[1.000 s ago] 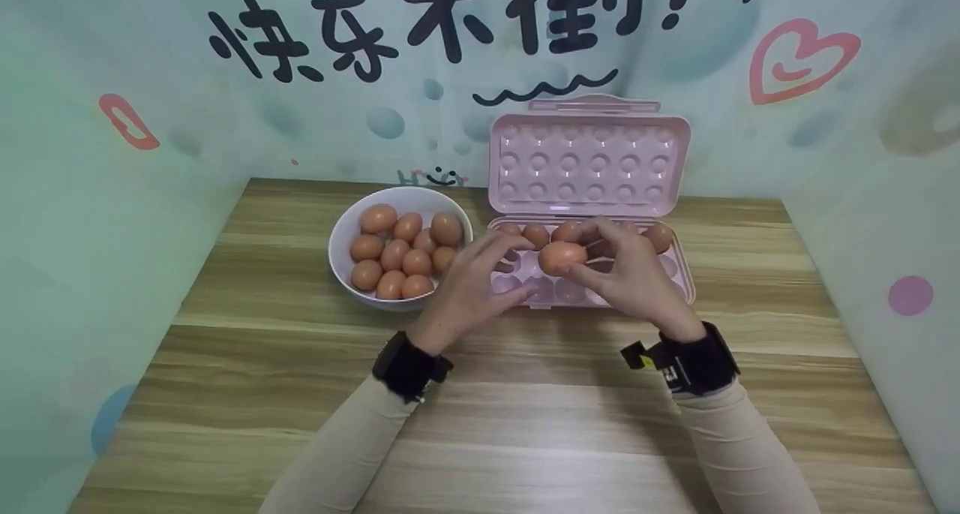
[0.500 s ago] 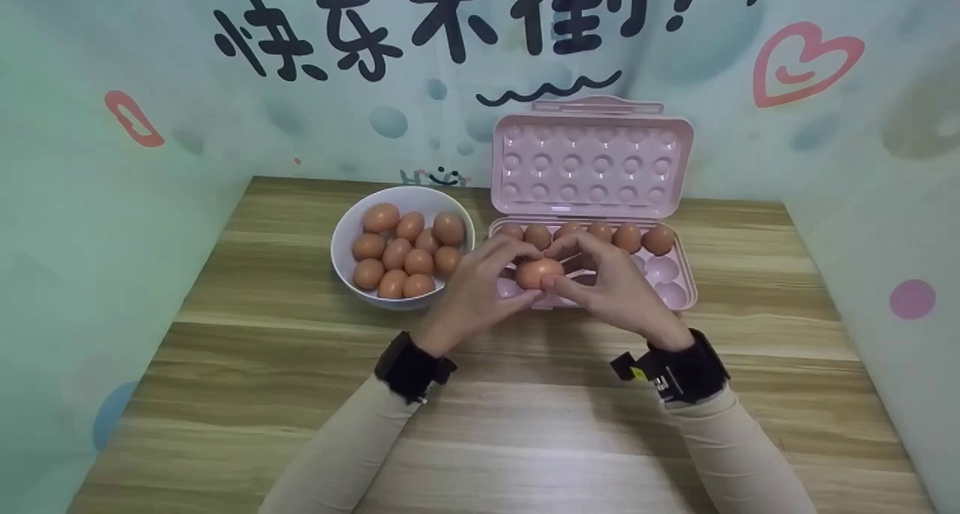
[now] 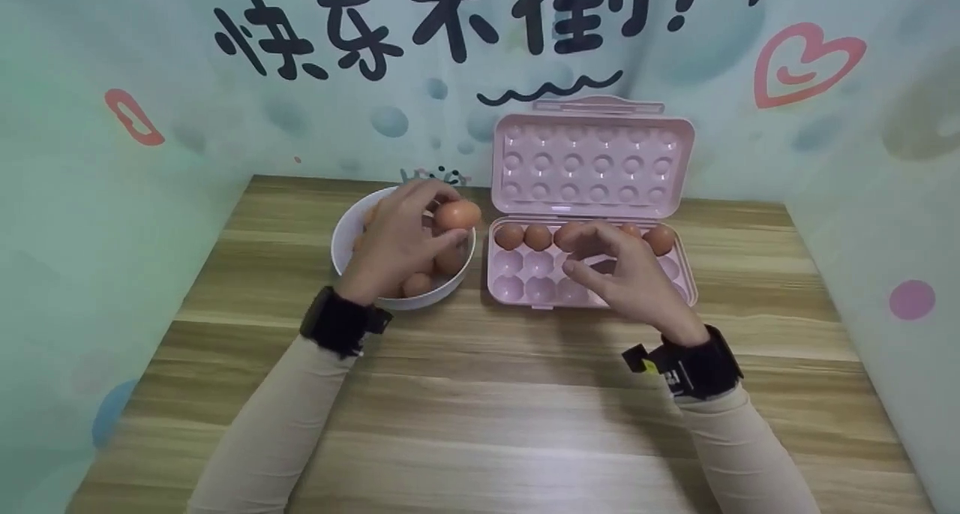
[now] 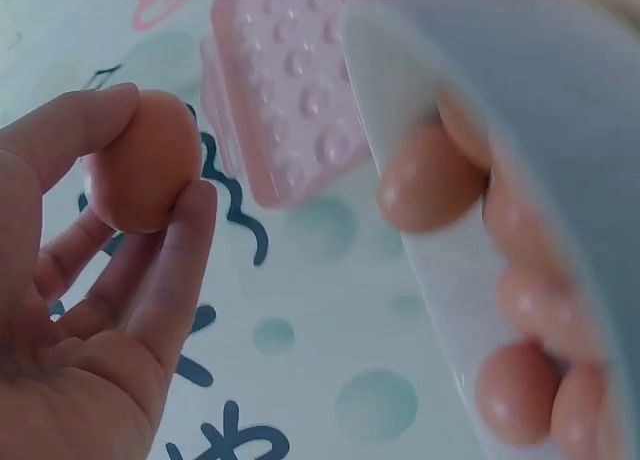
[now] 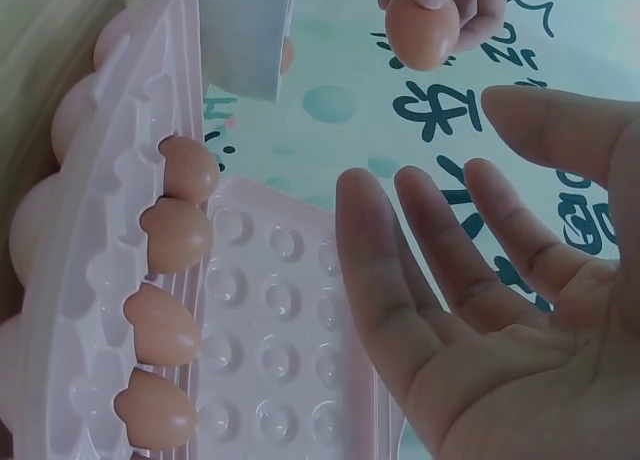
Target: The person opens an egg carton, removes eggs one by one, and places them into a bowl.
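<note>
Between thumb and fingertips, my left hand (image 3: pixel 397 236) pinches a brown egg (image 3: pixel 458 215) above the right side of the white bowl (image 3: pixel 343 274). In the left wrist view that egg (image 4: pixel 150 165) is held up beside the bowl (image 4: pixel 570 90), where several more eggs (image 4: pixel 430 180) lie. My right hand (image 3: pixel 619 270) hovers over the pink egg carton (image 3: pixel 540 304) with thumb and fingers apart and nothing between them, as the right wrist view of the hand (image 5: pixel 500 320) also shows. Brown eggs (image 5: pixel 165 325) sit in the carton's back row; the hand partly covers some. The visible front cups hold no eggs.
The carton's dimpled lid (image 3: pixel 592 161) stands raised against the printed backdrop (image 3: pixel 300 124). Bowl and carton stand side by side toward the back of the wooden table (image 3: pixel 480 424), with a narrow gap between them. Fabric walls (image 3: pixel 900 221) flank the table.
The egg in my right hand passed to my left hand, both hands meeting on it in between. My left hand then moved left and up over the bowl; my right hand drew slightly back right.
</note>
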The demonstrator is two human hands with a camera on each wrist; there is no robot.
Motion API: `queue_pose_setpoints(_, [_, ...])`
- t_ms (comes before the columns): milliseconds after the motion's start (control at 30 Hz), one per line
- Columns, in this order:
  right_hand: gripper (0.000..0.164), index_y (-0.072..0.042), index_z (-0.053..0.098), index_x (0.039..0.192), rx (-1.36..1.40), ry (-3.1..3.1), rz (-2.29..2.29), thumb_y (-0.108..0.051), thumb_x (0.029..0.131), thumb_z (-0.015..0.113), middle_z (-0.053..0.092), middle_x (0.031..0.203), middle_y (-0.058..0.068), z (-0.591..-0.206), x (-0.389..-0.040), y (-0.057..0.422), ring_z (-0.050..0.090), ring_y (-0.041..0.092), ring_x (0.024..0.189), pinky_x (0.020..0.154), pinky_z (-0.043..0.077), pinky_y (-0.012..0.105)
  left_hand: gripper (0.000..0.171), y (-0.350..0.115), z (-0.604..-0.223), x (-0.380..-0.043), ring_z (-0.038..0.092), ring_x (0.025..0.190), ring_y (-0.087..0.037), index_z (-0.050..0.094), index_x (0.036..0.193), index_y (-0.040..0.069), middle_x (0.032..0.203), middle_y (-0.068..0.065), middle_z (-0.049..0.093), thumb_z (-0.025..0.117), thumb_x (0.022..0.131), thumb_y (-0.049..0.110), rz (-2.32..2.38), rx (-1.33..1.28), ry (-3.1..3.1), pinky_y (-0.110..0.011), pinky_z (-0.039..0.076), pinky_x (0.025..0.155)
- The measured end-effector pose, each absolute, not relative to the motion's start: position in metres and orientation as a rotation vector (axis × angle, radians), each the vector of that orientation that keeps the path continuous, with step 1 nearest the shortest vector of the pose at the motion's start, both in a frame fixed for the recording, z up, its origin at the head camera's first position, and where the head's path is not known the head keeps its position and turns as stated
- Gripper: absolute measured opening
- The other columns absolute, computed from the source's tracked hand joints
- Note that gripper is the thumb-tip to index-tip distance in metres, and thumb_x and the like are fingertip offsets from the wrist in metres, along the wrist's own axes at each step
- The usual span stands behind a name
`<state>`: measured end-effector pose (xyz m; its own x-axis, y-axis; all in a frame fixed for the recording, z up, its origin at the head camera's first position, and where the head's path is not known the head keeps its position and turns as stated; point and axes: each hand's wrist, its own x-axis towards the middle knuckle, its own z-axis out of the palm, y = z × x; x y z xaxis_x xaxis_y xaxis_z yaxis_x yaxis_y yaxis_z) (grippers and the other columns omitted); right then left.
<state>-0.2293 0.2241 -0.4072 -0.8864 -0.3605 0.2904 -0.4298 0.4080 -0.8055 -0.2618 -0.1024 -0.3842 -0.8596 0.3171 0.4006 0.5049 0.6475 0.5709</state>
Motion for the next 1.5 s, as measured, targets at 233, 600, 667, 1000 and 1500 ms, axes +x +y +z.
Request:
queue_pose_setpoints(233, [0.027,-0.013,0.071,0.122,0.702,-2.583,1.443,-0.009,0.096,0.077,0.075,0.120,-0.003,-0.407,-0.231,0.231,0.073,0.017,0.106,0.085,0.062,0.029,0.035,-0.128,-0.375,-0.292,0.057,0.106,-0.026,0.066,0.121,0.010,0.115,-0.009,0.064,0.082,0.090,0.016,-0.967,-0.527,-2.753,-0.041,0.048,0.092])
queue_pose_setpoints(600, [0.023,-0.006,0.070,0.120,0.680,-2.563,1.416,-0.007,0.097,0.076,0.075,0.118,0.004,-0.404,-0.234,0.235,0.073,0.020,0.104,0.086,0.060,0.025,0.028,-0.139,-0.391,-0.327,0.054,0.101,-0.029,0.064,0.117,0.005,0.109,-0.012,0.062,0.074,0.091,0.011,-0.912,-0.482,-2.958,-0.041,0.047,0.089])
queue_pose_setpoints(667, [0.023,-0.008,0.071,0.119,0.669,-2.562,1.392,-0.008,0.097,0.077,0.075,0.117,0.002,-0.403,-0.234,0.236,0.073,0.019,0.104,0.086,0.060,0.025,0.025,-0.138,-0.392,-0.331,0.054,0.100,-0.029,0.065,0.115,0.005,0.107,-0.012,0.061,0.072,0.091,0.010,-0.910,-0.478,-2.985,-0.040,0.046,0.088])
queue_pose_setpoints(1000, [0.026,-0.010,0.073,0.117,0.646,-2.537,1.361,-0.004,0.093,0.079,0.077,0.114,-0.001,-0.399,-0.236,0.238,0.075,0.016,0.099,0.082,0.062,0.024,0.027,-0.135,-0.391,-0.339,0.057,0.104,-0.035,0.066,0.114,-0.001,0.110,-0.018,0.065,0.074,0.092,0.010,-0.771,-0.556,-3.058,-0.048,0.047,0.094])
queue_pose_setpoints(1500, [0.022,-0.012,0.074,0.113,0.664,-2.541,1.309,-0.008,0.093,0.082,0.077,0.112,-0.003,-0.400,-0.234,0.240,0.075,0.016,0.097,0.083,0.060,0.021,0.025,-0.125,-0.391,-0.341,0.058,0.108,-0.036,0.063,0.120,-0.002,0.113,-0.020,0.065,0.068,0.096,0.003,-0.774,-0.597,-3.109,-0.049,0.048,0.098])
